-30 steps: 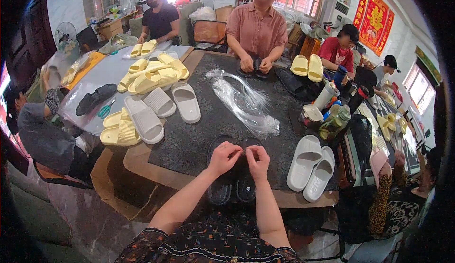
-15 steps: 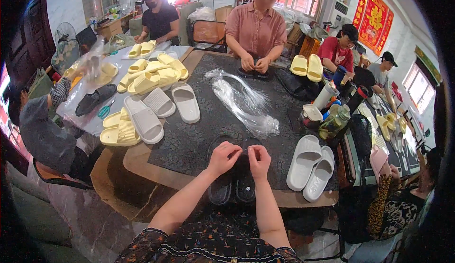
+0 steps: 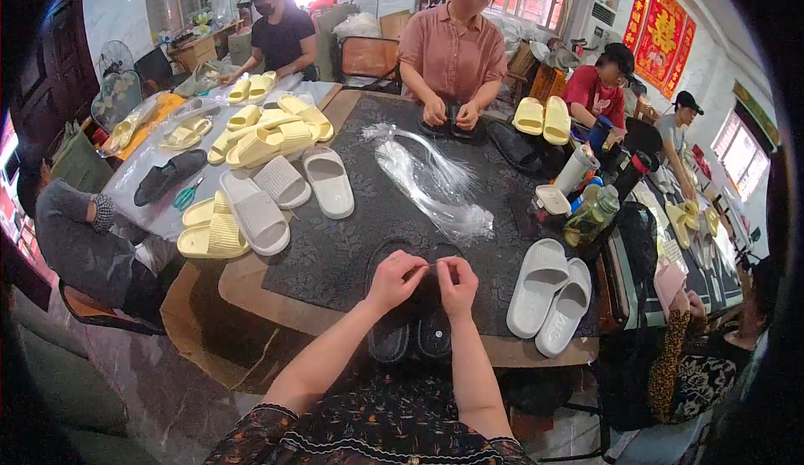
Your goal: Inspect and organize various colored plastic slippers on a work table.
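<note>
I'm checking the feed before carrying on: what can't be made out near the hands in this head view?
- Pair of black slippers: upper parts covered by the left hand and right hand.
- What the fingers pinch between the hands: too thin and small to tell.
- Clear plastic bags: blurred by glare, count unclear.
- White slippers: whole, nothing hidden.

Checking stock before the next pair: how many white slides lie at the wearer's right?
2: a pair of white slides side by side near the table's front edge, right of the right hand. More may be hidden.
</note>
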Demonstrator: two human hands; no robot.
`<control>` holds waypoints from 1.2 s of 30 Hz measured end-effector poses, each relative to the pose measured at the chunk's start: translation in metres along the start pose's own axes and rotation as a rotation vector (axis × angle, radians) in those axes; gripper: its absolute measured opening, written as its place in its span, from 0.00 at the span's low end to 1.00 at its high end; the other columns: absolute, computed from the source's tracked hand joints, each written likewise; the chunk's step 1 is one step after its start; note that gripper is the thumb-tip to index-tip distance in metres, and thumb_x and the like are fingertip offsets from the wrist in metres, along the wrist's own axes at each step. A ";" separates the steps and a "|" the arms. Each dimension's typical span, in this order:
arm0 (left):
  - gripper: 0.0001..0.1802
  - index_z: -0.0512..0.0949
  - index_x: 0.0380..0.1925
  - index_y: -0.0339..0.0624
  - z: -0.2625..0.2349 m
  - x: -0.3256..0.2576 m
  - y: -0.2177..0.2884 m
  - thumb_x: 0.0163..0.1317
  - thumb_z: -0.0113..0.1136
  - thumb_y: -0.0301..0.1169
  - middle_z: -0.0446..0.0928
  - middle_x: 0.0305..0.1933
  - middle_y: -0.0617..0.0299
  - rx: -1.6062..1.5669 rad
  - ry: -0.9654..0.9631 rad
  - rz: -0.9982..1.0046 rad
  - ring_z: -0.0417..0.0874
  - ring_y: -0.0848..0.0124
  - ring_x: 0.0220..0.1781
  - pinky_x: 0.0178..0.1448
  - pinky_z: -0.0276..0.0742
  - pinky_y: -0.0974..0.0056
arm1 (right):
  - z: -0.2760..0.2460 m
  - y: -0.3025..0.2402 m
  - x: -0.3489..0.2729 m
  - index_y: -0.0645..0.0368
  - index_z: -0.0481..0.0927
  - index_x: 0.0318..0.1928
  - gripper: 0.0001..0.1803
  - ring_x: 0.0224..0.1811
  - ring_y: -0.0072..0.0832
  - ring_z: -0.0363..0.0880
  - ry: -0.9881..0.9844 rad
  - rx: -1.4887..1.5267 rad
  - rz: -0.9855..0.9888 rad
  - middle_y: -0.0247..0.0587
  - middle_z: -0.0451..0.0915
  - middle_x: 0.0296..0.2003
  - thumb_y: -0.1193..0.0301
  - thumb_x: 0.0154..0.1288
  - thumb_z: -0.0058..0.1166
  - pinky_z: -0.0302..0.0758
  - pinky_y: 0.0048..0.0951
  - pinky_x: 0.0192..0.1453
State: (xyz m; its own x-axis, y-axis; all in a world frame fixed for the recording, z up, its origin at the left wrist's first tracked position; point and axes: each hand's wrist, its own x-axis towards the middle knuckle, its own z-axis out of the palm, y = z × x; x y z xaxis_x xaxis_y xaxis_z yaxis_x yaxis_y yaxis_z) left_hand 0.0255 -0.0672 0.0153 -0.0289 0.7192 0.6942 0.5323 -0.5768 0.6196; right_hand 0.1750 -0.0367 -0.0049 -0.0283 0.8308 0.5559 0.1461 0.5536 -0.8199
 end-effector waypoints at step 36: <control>0.04 0.79 0.29 0.40 0.000 -0.001 -0.002 0.54 0.62 0.27 0.79 0.29 0.59 -0.001 0.010 0.013 0.77 0.63 0.31 0.35 0.74 0.62 | 0.001 -0.009 0.000 0.61 0.77 0.35 0.03 0.27 0.10 0.69 0.004 0.003 -0.008 0.26 0.75 0.27 0.75 0.63 0.55 0.67 0.15 0.30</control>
State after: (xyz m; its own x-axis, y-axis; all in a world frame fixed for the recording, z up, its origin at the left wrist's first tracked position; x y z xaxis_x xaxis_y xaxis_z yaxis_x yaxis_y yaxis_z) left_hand 0.0238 -0.0667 0.0132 -0.0304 0.7074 0.7061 0.5316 -0.5868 0.6108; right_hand 0.1722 -0.0414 0.0025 -0.0252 0.8262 0.5628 0.1431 0.5602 -0.8159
